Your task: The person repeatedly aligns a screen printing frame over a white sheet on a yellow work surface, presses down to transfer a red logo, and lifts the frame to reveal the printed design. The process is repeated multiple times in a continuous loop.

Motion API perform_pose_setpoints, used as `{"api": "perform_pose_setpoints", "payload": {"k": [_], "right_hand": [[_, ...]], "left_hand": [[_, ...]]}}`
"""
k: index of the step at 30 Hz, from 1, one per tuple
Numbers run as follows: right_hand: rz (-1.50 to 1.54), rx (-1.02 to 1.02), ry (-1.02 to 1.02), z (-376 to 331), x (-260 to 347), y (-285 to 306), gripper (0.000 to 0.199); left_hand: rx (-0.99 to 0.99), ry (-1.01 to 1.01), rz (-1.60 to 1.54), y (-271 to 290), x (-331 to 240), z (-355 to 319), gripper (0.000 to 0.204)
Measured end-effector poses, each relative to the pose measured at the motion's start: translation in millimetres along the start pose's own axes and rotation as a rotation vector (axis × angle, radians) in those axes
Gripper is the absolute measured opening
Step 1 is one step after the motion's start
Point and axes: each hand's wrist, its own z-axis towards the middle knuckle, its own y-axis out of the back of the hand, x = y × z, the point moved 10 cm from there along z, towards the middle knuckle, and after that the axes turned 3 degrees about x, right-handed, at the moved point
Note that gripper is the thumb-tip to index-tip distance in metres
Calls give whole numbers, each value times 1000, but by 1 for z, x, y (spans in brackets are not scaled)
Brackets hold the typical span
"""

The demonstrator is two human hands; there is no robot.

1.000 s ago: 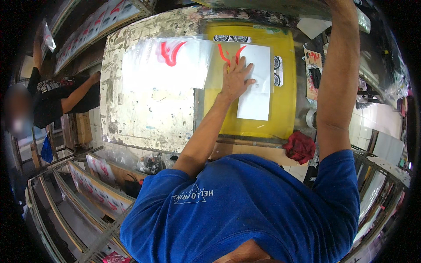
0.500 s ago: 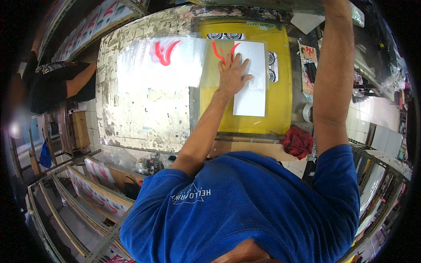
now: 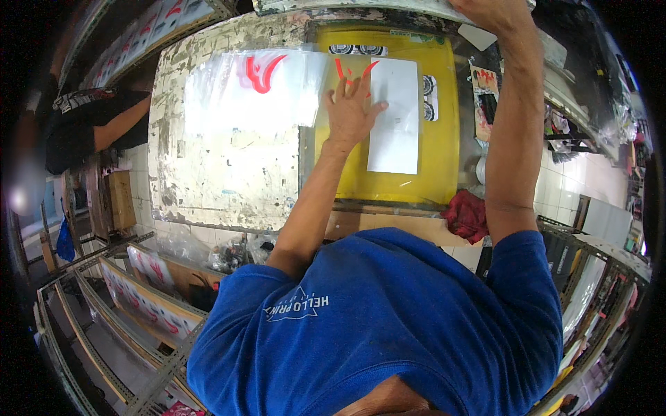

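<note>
My left hand [image 3: 350, 111] lies flat, fingers spread, on a clear plastic sheet with a red printed mark [image 3: 361, 69] that rests on the yellow print bed [image 3: 440, 166]. A white sheet [image 3: 394, 114] lies just right of that hand on the same bed. My right hand [image 3: 489, 10] is raised at the top of the view, gripping the edge of the lifted screen frame [image 3: 347, 5]. To the left, a stack of clear printed bags with a red mark [image 3: 260, 73] lies on the worn, paint-stained table [image 3: 208, 180].
A red rag [image 3: 466, 213] sits at the bed's near right corner. Another person in dark clothes [image 3: 90, 128] stands at the left of the table. Metal racks with printed panels [image 3: 139, 298] run along the lower left. Cluttered shelves and a tiled floor [image 3: 590, 180] are on the right.
My left hand has slid left across the yellow bed, off the white sheet, dragging the clear red-marked sheet with it. My right arm stays raised on the frame.
</note>
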Motion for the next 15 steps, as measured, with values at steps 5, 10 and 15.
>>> {"api": "perform_pose_setpoints", "payload": {"k": [5, 10, 15], "right_hand": [[50, 88, -117, 9, -6, -4, 41], [54, 44, -27, 12, -11, -3, 42], [22, 0, 42, 8, 2, 1, 43]], "left_hand": [[150, 50, 54, -54, 20, -16, 75], [230, 49, 16, -60, 12, -15, 73], [44, -14, 10, -37, 7, -11, 73]]}}
